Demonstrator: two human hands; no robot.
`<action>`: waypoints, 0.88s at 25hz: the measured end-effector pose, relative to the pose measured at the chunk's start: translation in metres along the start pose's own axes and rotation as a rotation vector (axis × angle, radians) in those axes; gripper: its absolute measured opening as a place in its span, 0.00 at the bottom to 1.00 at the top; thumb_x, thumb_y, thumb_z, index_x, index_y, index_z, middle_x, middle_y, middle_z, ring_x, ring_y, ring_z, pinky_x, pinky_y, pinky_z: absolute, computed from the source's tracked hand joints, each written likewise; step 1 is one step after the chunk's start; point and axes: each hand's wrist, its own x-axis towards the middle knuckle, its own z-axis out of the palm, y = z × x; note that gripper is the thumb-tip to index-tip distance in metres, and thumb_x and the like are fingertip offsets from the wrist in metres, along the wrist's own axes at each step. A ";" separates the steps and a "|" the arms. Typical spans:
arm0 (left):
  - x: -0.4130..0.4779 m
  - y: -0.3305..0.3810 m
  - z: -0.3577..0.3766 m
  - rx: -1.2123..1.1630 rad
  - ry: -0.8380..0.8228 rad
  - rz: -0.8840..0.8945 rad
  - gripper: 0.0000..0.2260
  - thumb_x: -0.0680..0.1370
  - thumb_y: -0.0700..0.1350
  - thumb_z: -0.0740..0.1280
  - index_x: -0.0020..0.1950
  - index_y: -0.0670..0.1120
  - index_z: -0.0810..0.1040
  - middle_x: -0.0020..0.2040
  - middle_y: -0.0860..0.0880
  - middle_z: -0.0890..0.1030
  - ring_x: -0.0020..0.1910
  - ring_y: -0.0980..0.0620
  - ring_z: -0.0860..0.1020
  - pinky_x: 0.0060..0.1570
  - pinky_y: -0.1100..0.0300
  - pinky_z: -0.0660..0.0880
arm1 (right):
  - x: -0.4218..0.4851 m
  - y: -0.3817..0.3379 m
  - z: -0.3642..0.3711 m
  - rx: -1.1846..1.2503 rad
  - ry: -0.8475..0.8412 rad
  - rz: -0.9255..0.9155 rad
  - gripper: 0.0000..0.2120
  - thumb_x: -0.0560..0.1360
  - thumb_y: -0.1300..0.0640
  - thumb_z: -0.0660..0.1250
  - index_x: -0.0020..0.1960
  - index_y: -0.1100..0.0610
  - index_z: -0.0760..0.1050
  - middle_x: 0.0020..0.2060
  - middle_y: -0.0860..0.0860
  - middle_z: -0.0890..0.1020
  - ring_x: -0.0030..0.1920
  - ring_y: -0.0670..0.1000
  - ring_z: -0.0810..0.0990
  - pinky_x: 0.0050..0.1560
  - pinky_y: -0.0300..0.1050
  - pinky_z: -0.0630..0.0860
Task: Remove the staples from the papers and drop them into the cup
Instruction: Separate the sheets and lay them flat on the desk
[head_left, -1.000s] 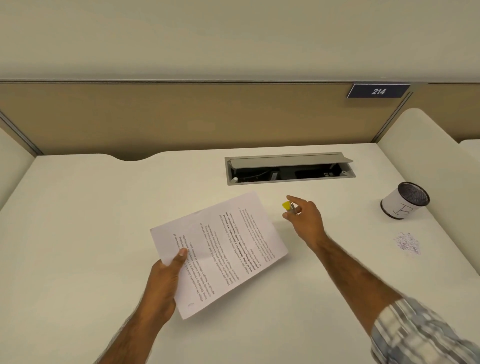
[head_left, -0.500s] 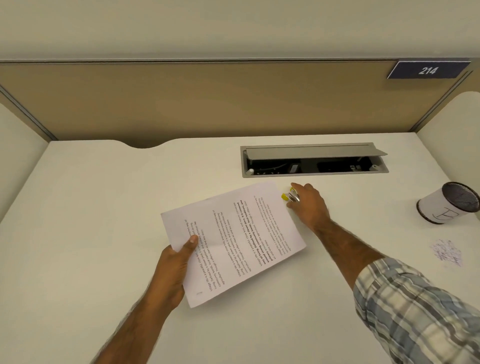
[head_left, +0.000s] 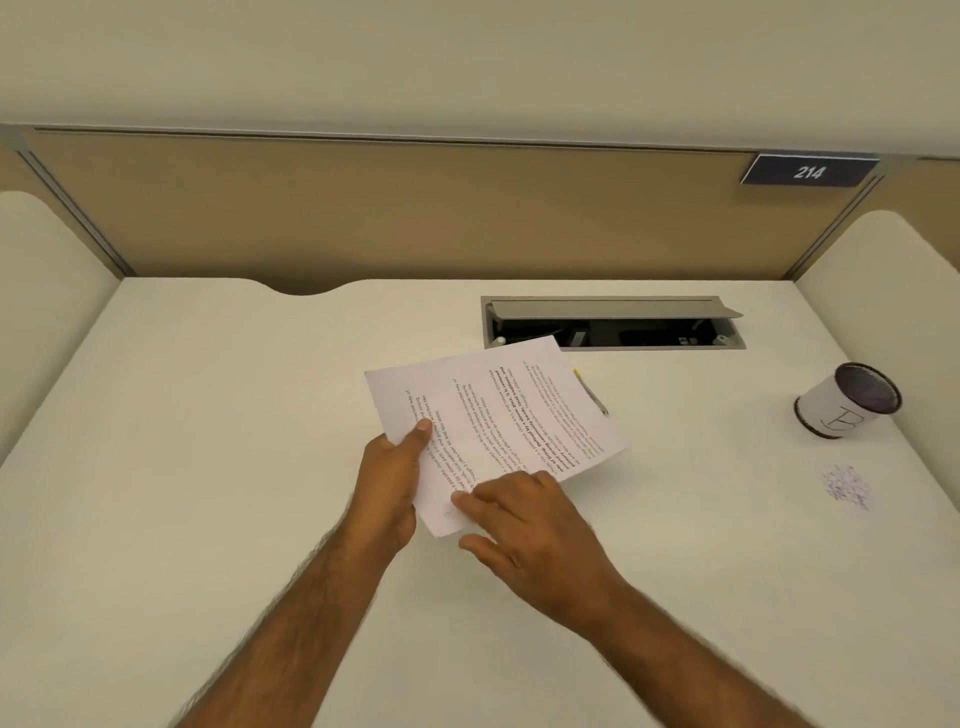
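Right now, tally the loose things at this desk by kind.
Papers: 1 sheaf
Cup: 1
Yellow-tipped tool: 1
Scribbly patch: 1, too small to identify
Total: 4

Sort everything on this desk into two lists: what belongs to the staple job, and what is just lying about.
For the job: papers, gripped by the left hand, touched by the right hand; cup; yellow-tipped tool, probably.
Lying about: cable hatch; number plate; speckled patch, unclear what.
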 end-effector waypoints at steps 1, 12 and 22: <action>-0.005 0.002 0.002 -0.001 -0.009 0.000 0.05 0.85 0.44 0.66 0.56 0.49 0.83 0.47 0.51 0.90 0.44 0.50 0.89 0.38 0.56 0.85 | -0.001 -0.009 -0.002 -0.020 0.036 0.005 0.15 0.80 0.49 0.68 0.62 0.55 0.79 0.51 0.51 0.82 0.50 0.52 0.79 0.49 0.48 0.75; -0.060 0.025 0.000 0.020 -0.040 -0.031 0.09 0.88 0.45 0.59 0.62 0.46 0.78 0.46 0.45 0.89 0.45 0.43 0.87 0.34 0.52 0.84 | 0.016 -0.055 -0.042 0.013 0.287 0.215 0.02 0.74 0.60 0.72 0.46 0.57 0.83 0.42 0.51 0.84 0.44 0.51 0.81 0.43 0.45 0.78; -0.068 0.010 -0.024 0.142 -0.368 0.136 0.34 0.75 0.70 0.65 0.74 0.50 0.76 0.56 0.51 0.88 0.58 0.49 0.84 0.61 0.51 0.79 | 0.050 -0.033 -0.131 1.299 0.401 0.984 0.09 0.79 0.64 0.66 0.47 0.59 0.85 0.45 0.57 0.87 0.43 0.52 0.84 0.43 0.44 0.82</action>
